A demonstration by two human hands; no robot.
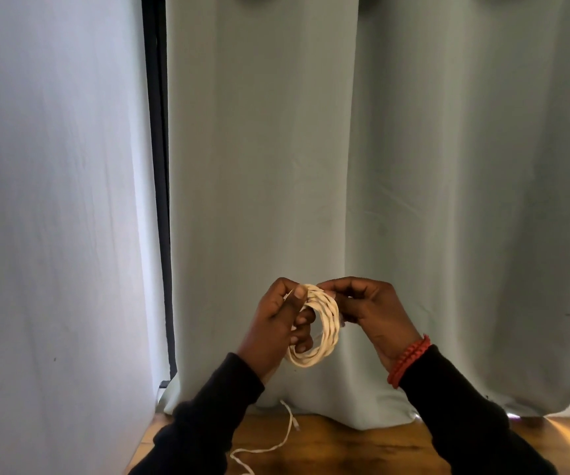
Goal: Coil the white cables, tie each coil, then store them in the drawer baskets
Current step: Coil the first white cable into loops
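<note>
Ahead of us the curtain (414,200) blocks reach; a loose cable (288,437) crosses the wooden surface (362,450) below.

You are facing a pale grey-green curtain (414,166) that fills the middle and right of the frame, its hem resting on a wooden table top (362,450) along the bottom edge. At the left hangs a lighter, bluish-white curtain (54,200). Between the two runs a dark vertical frame post (160,200), from the top edge down to near the table.
</note>
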